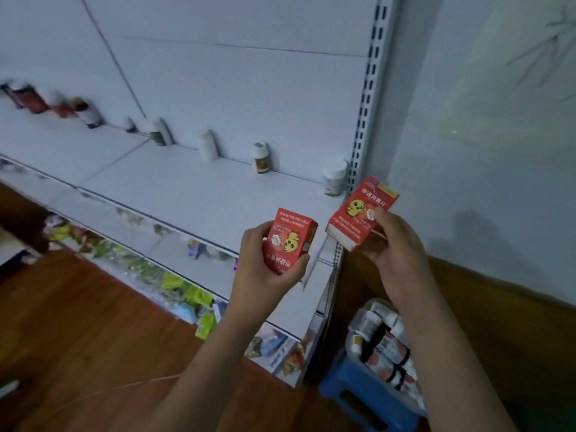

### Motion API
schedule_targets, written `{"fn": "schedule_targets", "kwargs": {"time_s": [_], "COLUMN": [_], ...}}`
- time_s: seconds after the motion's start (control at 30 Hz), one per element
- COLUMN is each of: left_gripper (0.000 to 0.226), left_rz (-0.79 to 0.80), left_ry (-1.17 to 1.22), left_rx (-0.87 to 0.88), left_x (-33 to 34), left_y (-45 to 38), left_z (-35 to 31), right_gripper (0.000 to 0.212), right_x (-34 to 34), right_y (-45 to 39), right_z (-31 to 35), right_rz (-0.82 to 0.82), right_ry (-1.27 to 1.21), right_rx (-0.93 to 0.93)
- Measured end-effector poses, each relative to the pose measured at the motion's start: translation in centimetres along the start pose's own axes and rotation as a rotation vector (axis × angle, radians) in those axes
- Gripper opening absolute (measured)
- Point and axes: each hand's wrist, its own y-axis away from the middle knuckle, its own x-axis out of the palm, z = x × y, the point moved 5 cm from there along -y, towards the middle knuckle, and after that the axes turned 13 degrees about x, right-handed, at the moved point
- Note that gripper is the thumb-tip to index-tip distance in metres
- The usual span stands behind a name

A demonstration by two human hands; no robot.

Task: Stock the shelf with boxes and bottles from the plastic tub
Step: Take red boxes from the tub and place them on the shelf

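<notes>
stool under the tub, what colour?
Blue. The stool shows in the head view, bottom right, under the plastic tub.

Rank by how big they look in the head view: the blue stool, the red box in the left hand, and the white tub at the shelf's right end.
1. Blue stool, partly hidden.
2. Red box in the left hand; nearness to the camera enlarges it.
3. White tub, farther back, so true size is unsure.

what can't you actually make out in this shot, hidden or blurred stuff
- Head view: bottles at far left of the shelf are motion-blurred; labels unreadable.
- Plastic tub: partly behind the right forearm; contents unclear.
- Small print on both red boxes: too small.
- Lower-shelf packets: blurred.
</notes>
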Motion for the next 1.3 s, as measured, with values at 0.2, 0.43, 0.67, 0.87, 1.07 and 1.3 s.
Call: {"fn": "schedule_targets", "kwargs": {"time_s": [0.2,0.43,0.67,0.87,1.07,1.3], "left_gripper": [0.072,0.057,0.064,0.068,0.063,0.066], "left_rz": [-0.230,-0.399,-0.546,-0.626,-0.689,-0.718], "left_ry": [0.013,0.041,0.028,0.038,0.007,-0.134], "left_rx": [-0.068,-0.100,-0.178,-0.230,-0.289,-0.366], "left_x": [-13.2,-28.2,-39.5,-45.9,-51.5,-60.8], "left_y": [2.7,5.8,8.1,8.0,3.5,-4.4], "left_z": [2.5,5.9,10.1,14.9,20.9,26.0], "right_gripper": [0.051,0.049,0.048,0.042,0.063,0.070], "right_x": [14.0,29.4,42.3,50.1,58.9,70.8], "right_y": [0.5,2.6,3.3,1.3,-4.8,-12.9], "right_z": [-4.2,-11.4,-19.6,-24.2,-27.1,-28.2], "right_rz": [0.155,0.328,0.457,0.514,0.558,0.569], "right_ry": [0.118,0.243,0.279,0.358,0.417,0.435], "right_rx": [0.043,0.037,0.093,0.126,0.135,0.181]}}
